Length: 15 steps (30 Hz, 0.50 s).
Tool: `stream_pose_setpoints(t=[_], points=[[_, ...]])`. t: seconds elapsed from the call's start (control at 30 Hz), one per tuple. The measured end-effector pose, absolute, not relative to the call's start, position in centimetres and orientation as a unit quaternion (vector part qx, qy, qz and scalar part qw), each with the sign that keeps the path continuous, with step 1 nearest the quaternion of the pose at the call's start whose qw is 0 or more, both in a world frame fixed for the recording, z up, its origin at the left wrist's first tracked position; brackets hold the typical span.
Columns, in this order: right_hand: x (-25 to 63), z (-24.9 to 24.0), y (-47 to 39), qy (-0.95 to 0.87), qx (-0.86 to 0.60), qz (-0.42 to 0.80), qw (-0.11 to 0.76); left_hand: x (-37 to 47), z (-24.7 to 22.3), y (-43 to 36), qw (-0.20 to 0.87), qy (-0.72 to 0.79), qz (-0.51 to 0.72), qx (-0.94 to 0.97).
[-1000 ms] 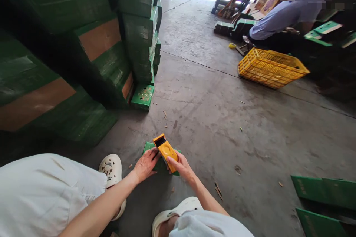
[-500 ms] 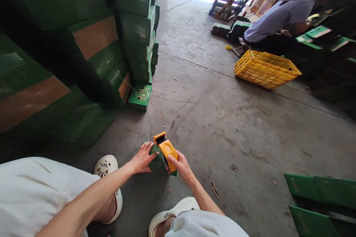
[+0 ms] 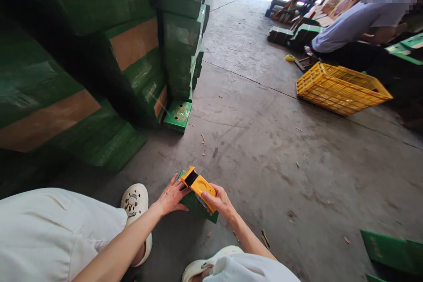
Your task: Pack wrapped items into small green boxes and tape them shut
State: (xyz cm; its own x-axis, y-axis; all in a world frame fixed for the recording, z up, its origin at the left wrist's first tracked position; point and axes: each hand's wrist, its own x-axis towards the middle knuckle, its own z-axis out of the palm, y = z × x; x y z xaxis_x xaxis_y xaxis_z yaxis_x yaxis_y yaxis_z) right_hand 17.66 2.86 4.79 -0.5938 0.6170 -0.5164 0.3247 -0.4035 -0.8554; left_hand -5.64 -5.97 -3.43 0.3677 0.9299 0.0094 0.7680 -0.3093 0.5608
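Note:
A small green carton (image 3: 208,217) is on the floor between my feet, largely hidden by my hands and the tool above it. My left hand (image 3: 172,196) lies on its left side with the fingers spread, pressing rather than gripping. My right hand (image 3: 220,200) is closed around an orange tape dispenser (image 3: 201,187), thumb on top. The dispenser lies aslant over the carton's top, its dark front opening close to my left fingertips. Whether it touches the carton is hard to tell.
Tall stacks of green cartons (image 3: 180,31) rise on the left, with a single green box (image 3: 178,114) at their foot. A yellow crate (image 3: 343,90) stands at right, near a crouching person (image 3: 350,28). Green cardboard (image 3: 390,249) lies lower right. My white clogs (image 3: 134,200) flank the carton.
The view has swung left, so everything sits further right in the picture. The dispenser has tilted and moved closer to my left fingers; both hands keep their places at the carton.

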Motion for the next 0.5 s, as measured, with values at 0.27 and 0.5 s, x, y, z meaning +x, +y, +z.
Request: stream_pose_setpoints(t=[0.27,0.5], points=[[18.0,5.0,3.4,-0.553,-0.424,0.715,0.052,-5.3,-0.8,-6.6,0.474,0.699,0.465,0.267],[17.3,6.4,2.9,-0.583,-0.426,0.691,0.034,-5.2,1.9,-3.5,0.704,0.565,0.426,0.064]])
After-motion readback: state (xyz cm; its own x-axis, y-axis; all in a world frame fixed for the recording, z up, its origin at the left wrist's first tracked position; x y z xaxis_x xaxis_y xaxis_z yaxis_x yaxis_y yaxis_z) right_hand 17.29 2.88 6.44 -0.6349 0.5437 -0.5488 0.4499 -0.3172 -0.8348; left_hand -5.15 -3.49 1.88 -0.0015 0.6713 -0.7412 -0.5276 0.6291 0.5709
